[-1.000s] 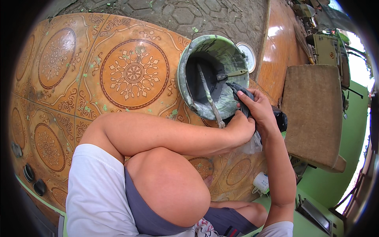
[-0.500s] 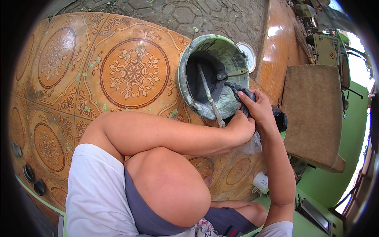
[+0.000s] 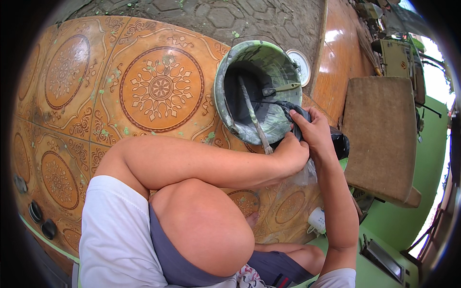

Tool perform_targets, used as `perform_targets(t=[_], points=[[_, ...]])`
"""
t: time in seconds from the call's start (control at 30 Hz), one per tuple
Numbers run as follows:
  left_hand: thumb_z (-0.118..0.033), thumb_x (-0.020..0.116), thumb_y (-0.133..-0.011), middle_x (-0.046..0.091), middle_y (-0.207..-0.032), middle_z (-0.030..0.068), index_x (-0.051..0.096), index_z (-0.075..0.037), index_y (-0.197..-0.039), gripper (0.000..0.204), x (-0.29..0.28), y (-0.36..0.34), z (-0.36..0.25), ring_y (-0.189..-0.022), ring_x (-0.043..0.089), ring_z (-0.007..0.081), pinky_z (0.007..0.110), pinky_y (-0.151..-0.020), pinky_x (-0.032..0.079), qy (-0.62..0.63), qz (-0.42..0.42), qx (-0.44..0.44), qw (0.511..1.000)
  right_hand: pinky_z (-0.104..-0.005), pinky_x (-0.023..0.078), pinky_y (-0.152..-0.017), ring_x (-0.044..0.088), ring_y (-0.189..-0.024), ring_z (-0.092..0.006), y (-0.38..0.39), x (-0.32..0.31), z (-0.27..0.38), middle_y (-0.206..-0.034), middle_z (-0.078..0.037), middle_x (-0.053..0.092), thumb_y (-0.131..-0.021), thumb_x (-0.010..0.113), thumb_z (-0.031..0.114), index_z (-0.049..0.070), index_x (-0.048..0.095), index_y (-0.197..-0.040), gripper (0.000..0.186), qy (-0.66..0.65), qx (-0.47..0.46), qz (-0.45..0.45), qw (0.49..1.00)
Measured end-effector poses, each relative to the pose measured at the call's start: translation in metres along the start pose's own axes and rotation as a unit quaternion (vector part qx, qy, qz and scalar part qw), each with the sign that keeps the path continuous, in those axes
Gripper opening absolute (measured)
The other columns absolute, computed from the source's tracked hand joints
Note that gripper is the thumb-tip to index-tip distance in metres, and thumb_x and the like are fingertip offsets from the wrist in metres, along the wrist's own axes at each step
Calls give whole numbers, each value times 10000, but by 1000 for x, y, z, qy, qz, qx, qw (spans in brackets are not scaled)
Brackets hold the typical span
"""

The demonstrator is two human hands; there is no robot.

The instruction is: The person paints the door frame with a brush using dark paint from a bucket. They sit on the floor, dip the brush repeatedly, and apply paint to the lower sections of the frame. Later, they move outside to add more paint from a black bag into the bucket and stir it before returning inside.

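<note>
Both my hands are closed around a plastic bag point(image 3: 301, 120) filled or smeared with something dark, at the near right rim of a bucket point(image 3: 283, 67). My right hand point(image 3: 317, 130) pinches the upper part, thumb along it. My left hand point(image 3: 292, 152) grips just below, its fingertips partly hidden. A clear, crumpled end of the bag hangs under my hands. From its dark tip a thin dark stream runs into the bucket. Inside lie dark paint-like liquid point(image 3: 240, 98), a paint-smeared stick point(image 3: 251, 108) leaning over the near rim, and a paintbrush point(image 3: 283, 89) against the right wall.
A round white lid point(image 3: 300, 67) lies behind the bucket. Right of my hands are a black plastic-wrapped thing point(image 3: 341, 145) and a brown cushioned block point(image 3: 382, 139). A white cup-like container point(image 3: 317, 221) is near my right forearm. Patterned orange tiles point(image 3: 163, 86) spread left.
A thin dark stream now comes from the bag's tip into the bucket. My hands have kept nearly the same place and grip; the view has shifted slightly.
</note>
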State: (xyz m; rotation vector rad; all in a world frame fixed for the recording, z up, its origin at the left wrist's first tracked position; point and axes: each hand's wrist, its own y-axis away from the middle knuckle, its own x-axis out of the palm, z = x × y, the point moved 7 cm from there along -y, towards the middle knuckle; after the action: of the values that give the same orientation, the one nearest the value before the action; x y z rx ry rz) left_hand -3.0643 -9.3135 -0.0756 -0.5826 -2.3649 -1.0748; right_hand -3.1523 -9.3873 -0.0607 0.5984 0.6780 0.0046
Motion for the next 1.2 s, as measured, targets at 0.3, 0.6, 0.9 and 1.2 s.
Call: perform_targets(t=[0.3, 0.6, 0.9, 1.2], points=[[-267, 411, -1009, 626, -1107, 253, 373, 163, -1339, 543, 4, -3, 3, -916, 669, 272, 366, -743, 528, 18, 31, -11, 999, -254, 542, -596, 667, -695, -112, 5, 6, 0, -860, -64, 679, -912, 723, 120, -9, 601, -1012, 204, -68, 27, 11, 997], [-274, 418, -1006, 598, -1179, 271, 336, 167, -1378, 582, 1, 5, -2, -963, 657, 281, 370, -773, 521, -14, 12, -32, 999, -254, 546, -604, 671, -730, -119, 4, 5, 1, -907, -81, 661, -916, 701, 78, 1, 560, -1098, 242, -57, 1, 7, 998], [-249, 429, -997, 599, -1146, 275, 325, 164, -1372, 568, 2, -3, 1, -938, 660, 266, 353, -734, 524, 3, 9, -9, 1000, -240, 519, -604, 642, -709, -96, -2, 1, -2, -893, -64, 652, -911, 693, 56, 2, 581, -1057, 191, -47, -31, 15, 998], [-223, 424, -990, 606, -1064, 224, 378, 152, -1302, 490, 0, -2, 2, -883, 648, 234, 347, -699, 511, 26, 9, -12, 1000, -254, 507, -653, 626, -748, -99, 6, 7, 8, -891, -66, 663, -842, 785, 137, 3, 592, -1051, 315, -16, 5, 1, 1000]])
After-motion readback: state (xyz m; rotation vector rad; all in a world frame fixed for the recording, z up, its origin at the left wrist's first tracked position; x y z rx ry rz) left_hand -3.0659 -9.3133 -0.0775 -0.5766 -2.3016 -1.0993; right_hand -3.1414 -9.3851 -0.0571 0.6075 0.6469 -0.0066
